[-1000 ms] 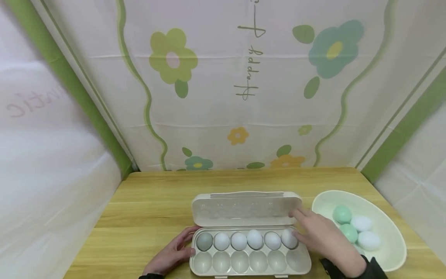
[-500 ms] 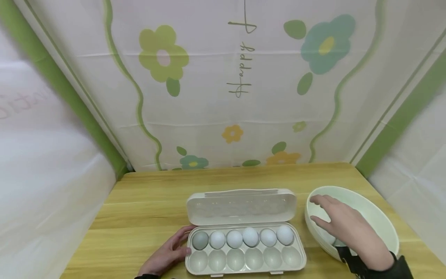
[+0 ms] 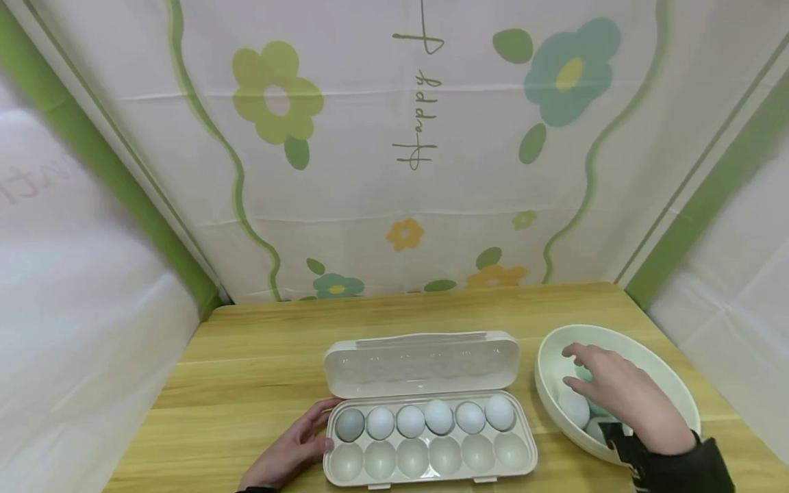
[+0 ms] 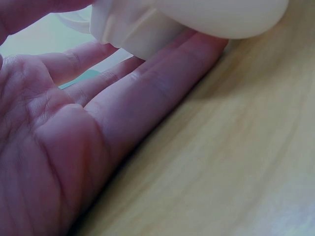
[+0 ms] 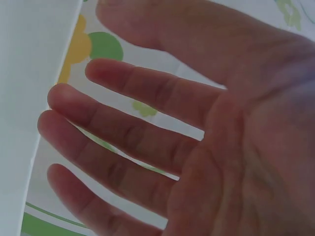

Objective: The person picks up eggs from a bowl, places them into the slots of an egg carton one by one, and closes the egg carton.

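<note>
A cream egg carton lies on the table with its lid raised at the back. Its far row bears a grey-green egg at the left end and several white eggs; the near row's cups are bare. My left hand holds the carton's left end, thumb at the rim and fingers along the side and under its edge. My right hand hovers over the pale bowl, fingers spread and nothing in them. Beneath it show a white egg and a partly hidden green egg.
The wooden table ends at a back edge against a white flowered cloth. Cloth walls also close in the left and right sides. The bowl stands just right of the carton, with a narrow strip of table between.
My right hand has left the rightmost egg in the far row and moved right, over the bowl. My left hand stays at the carton. The head view has shifted slightly.
</note>
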The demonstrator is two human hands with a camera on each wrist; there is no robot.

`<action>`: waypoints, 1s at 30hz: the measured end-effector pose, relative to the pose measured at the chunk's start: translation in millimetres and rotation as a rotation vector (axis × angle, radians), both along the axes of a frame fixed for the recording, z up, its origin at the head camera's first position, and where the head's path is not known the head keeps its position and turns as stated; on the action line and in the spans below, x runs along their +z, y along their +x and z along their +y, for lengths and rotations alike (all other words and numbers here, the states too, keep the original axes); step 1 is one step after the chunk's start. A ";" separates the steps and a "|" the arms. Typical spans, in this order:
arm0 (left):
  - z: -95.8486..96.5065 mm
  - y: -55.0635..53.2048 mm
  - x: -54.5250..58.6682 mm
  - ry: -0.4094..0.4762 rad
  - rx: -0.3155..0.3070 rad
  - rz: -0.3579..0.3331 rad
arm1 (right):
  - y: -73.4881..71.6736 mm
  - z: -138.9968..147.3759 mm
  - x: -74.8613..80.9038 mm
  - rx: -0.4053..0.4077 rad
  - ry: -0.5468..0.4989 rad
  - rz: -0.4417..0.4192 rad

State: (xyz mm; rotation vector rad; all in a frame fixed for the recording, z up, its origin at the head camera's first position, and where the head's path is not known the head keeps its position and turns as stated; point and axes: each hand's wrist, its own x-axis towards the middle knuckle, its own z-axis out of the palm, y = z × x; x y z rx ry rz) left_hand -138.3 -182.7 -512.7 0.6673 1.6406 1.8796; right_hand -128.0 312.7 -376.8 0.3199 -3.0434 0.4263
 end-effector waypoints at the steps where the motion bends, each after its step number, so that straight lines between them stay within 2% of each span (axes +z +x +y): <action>1: -0.1 0.0 0.1 0.001 -0.001 0.002 | -1.7 0.7 -0.7 -0.001 -0.004 -0.018; 8: -0.2 -0.1 -0.4 0.001 -0.003 -0.001 | -14.2 7.5 -9.7 0.021 -0.025 -0.128; 16: 0.4 -1.6 -0.3 0.002 -0.003 -0.025 | -21.8 12.3 -23.1 0.035 -0.033 -0.153; 30: 0.4 -1.5 0.3 0.003 -0.008 -0.026 | -28.7 12.0 -32.7 0.009 0.002 -0.215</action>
